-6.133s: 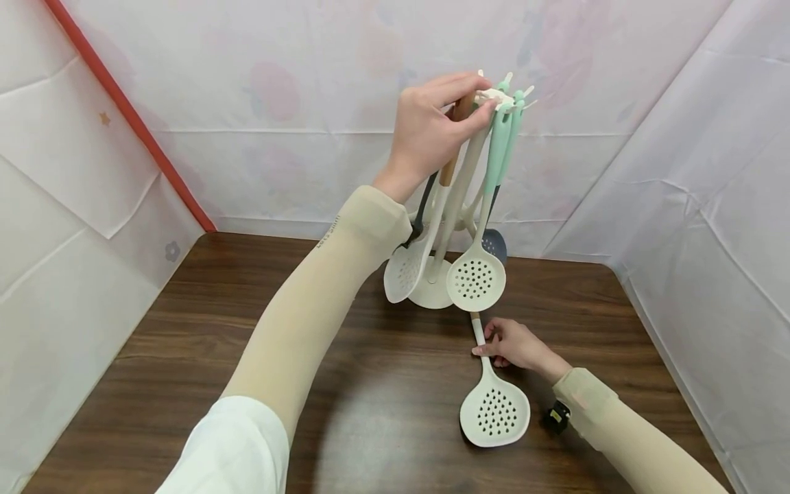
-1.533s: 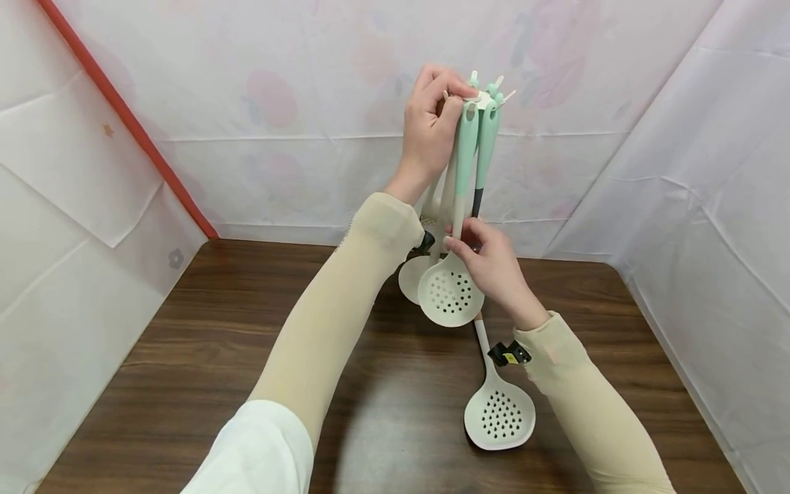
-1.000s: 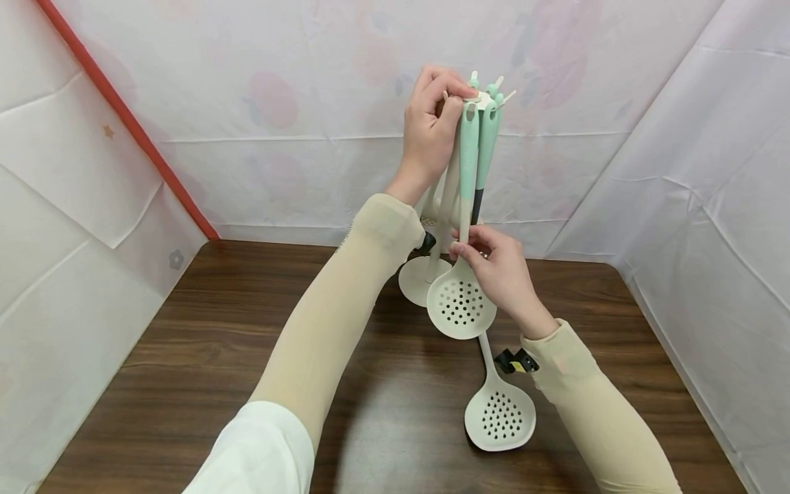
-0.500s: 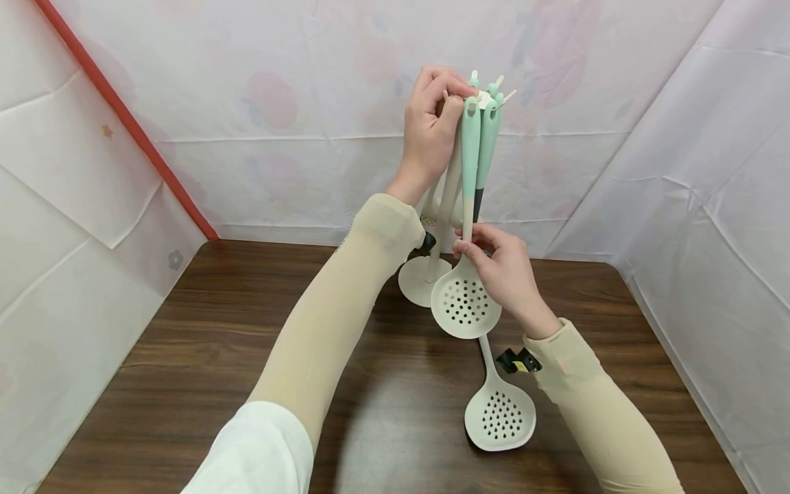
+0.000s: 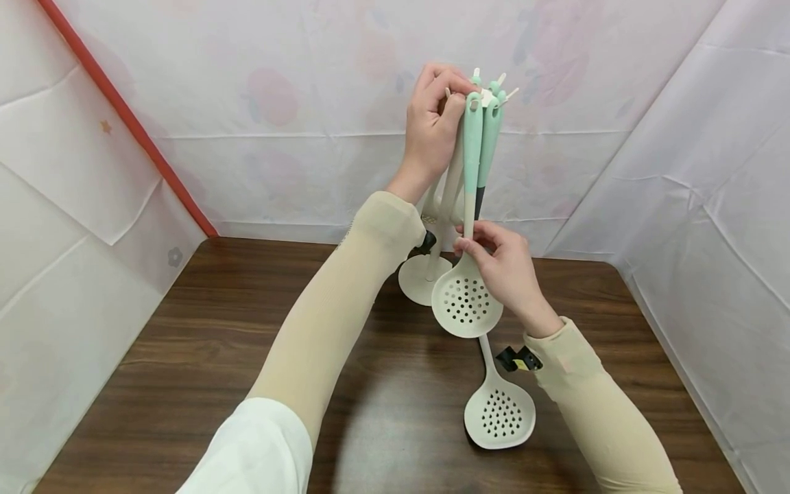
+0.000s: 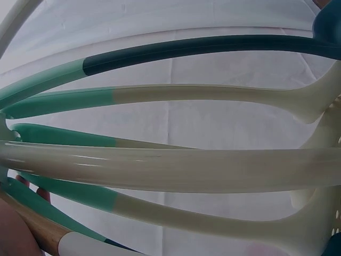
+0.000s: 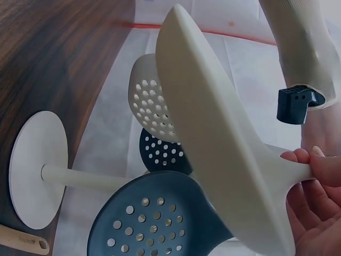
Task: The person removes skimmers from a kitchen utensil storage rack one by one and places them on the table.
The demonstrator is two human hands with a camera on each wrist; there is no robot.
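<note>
A cream utensil rack (image 5: 422, 278) stands at the back of the wooden table (image 5: 204, 329), hung with several mint-handled tools. My left hand (image 5: 447, 96) grips the rack's top among the handle ends. My right hand (image 5: 475, 240) pinches the neck of a hanging cream skimmer (image 5: 465, 303) with a mint handle, just above its perforated bowl. In the right wrist view that skimmer (image 7: 224, 138) shows side-on beside my fingers (image 7: 314, 178). The left wrist view shows the rack's pole (image 6: 170, 168) between curved handles.
A second cream skimmer (image 5: 498, 414) lies flat on the table by my right forearm. A dark blue skimmer (image 7: 154, 218) and another cream one (image 7: 152, 104) hang on the rack. White sheeting walls close in on three sides, with a red strip (image 5: 123, 113) at the left.
Six seconds ago my right hand rested on the skimmer lying on the table; it now holds the hanging skimmer's neck. In the last second that skimmer swung slightly right. My left hand stayed at the rack's top.
</note>
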